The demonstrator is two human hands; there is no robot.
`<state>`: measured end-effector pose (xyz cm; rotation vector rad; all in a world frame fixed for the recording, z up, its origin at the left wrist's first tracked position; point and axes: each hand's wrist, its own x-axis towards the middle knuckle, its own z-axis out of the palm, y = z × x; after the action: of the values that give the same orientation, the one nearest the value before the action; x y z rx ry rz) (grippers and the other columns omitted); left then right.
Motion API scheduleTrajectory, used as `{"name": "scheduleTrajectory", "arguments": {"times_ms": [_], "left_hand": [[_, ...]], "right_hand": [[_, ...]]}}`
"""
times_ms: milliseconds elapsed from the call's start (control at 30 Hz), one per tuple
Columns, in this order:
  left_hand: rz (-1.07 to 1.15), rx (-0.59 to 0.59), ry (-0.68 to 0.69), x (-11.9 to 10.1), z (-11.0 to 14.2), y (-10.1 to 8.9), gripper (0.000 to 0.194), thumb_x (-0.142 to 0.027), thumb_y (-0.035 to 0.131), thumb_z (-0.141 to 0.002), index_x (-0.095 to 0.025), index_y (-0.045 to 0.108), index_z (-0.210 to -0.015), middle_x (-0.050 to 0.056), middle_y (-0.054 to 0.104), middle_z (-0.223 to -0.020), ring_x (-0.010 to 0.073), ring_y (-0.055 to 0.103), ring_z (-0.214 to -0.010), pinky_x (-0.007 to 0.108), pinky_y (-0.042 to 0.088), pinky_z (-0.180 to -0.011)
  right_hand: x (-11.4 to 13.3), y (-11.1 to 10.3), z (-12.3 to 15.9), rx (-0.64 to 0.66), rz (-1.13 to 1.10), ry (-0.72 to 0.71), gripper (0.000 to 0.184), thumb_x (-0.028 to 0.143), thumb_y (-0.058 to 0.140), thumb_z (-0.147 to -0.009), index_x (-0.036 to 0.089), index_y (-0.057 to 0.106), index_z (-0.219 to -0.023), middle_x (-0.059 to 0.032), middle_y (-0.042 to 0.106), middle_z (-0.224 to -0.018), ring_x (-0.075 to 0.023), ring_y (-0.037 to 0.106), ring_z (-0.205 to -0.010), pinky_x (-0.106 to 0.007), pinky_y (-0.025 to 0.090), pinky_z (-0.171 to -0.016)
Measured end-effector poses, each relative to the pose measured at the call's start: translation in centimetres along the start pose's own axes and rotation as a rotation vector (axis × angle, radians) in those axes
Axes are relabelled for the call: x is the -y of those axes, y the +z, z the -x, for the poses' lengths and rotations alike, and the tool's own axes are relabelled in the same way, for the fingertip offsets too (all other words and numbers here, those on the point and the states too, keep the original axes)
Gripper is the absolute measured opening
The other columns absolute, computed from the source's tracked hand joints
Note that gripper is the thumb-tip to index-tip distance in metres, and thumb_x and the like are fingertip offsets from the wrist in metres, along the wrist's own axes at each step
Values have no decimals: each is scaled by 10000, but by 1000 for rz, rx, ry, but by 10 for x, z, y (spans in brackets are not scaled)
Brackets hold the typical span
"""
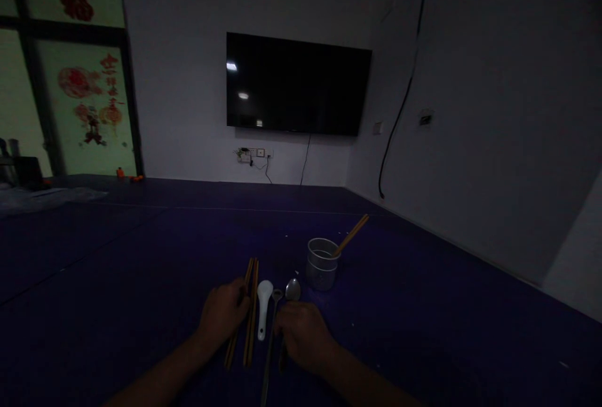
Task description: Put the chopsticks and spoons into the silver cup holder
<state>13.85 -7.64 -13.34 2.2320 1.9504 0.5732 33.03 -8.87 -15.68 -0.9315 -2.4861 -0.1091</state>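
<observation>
My left hand (pixel 222 314) rests curled on the dark blue floor mat, its fingers against a bundle of wooden chopsticks (pixel 250 306) lying lengthwise. My right hand (pixel 303 335) lies knuckles up over the handles of a metal spoon (pixel 292 289) and a slotted metal utensil (pixel 276 297); its fingers are hidden. Between the hands lies a white plastic rice spoon (pixel 263 306). Just beyond, a small metal pot (pixel 322 264) stands upright with a wooden stick (pixel 352 234) leaning out of it to the right.
A dark blue mat (pixel 141 269) covers the floor up to the white walls. A black television (pixel 296 84) hangs on the far wall above a socket with cables. A glass door with red decorations (pixel 89 100) is at the far left.
</observation>
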Motion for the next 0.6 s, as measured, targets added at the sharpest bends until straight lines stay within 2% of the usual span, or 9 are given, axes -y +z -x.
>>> {"name": "scheduleTrajectory", "arguments": {"times_ms": [400, 600], "left_hand": [[0, -15, 3, 1, 0, 2, 148, -220, 424, -814, -199, 561, -866, 11, 671, -786, 146, 624, -735, 222, 354, -594], [-65, -13, 5, 0, 1, 1, 131, -230, 426, -819, -193, 544, -863, 20, 667, -781, 157, 624, -714, 241, 349, -602]], "right_hand": [[0, 1, 0, 18, -29, 16, 256, 37, 447, -626, 177, 645, -706, -34, 670, -724, -158, 614, -705, -249, 442, -677], [0, 0, -1, 72, -35, 16, 251, 41, 440, -649, 175, 640, -724, -28, 682, -751, -156, 617, -714, -245, 438, -678]]}}
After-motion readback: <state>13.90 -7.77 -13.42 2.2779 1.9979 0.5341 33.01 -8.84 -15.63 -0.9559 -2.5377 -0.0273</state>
